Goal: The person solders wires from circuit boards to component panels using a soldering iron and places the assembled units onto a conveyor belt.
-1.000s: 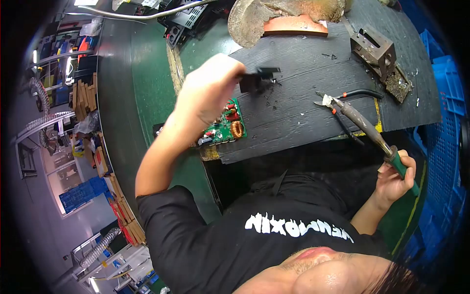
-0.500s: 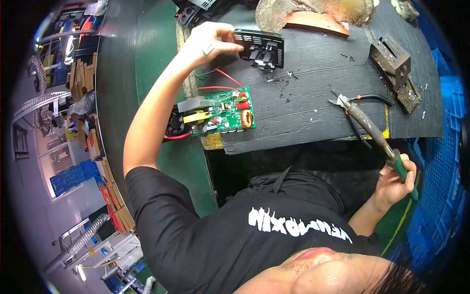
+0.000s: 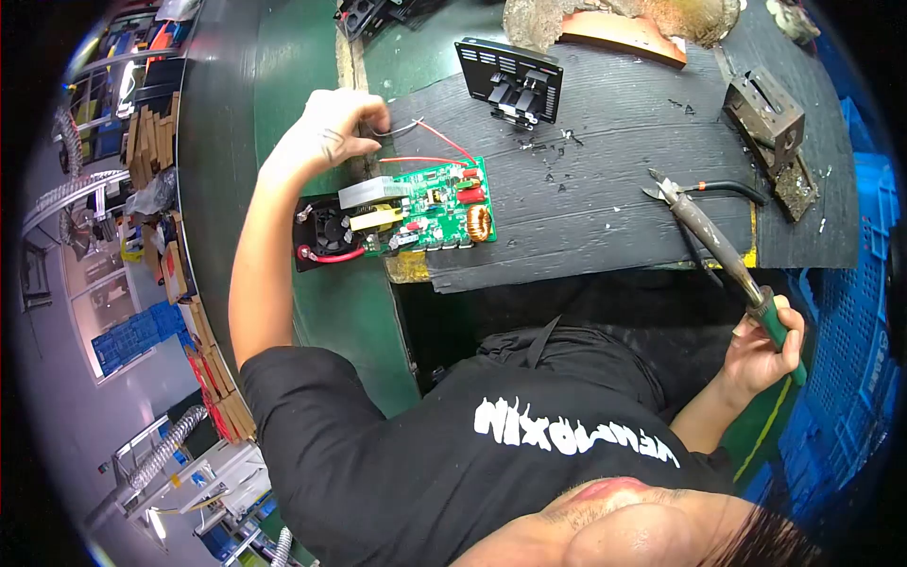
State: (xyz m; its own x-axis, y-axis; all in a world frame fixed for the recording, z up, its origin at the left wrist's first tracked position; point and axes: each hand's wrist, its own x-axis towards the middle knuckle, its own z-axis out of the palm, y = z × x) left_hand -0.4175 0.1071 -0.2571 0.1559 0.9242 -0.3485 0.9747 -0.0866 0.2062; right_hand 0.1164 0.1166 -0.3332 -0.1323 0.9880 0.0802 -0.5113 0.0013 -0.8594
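At the tabletop's (image 3: 567,227) left edge, the left hand (image 3: 326,132) hovers with thumb and forefinger apart beside a thin pale wire (image 3: 402,128); whether it touches the wire I cannot tell. Below that hand, the green circuit board (image 3: 444,230) lies at the tabletop's near left corner, its black fan (image 3: 329,230) jutting past the left edge, a thick red lead (image 3: 331,256) by the fan and a copper coil (image 3: 479,224) at its right end. A black vented panel (image 3: 510,80) stands tilted, farther from the near edge than the board, with dark scraps (image 3: 567,138) just beside it. Toward the far edge is an orange-brown block (image 3: 624,38). Over the right part, the tip of a soldering iron (image 3: 713,236) overlaps the head of the cutters (image 3: 727,189); contact is unclear. The right hand (image 3: 765,345), beyond the near edge, has its fingers closed around the iron's green handle. A metal bracket (image 3: 767,111) stands near the tabletop's right edge, and a blue crate (image 3: 850,283) is past that edge.
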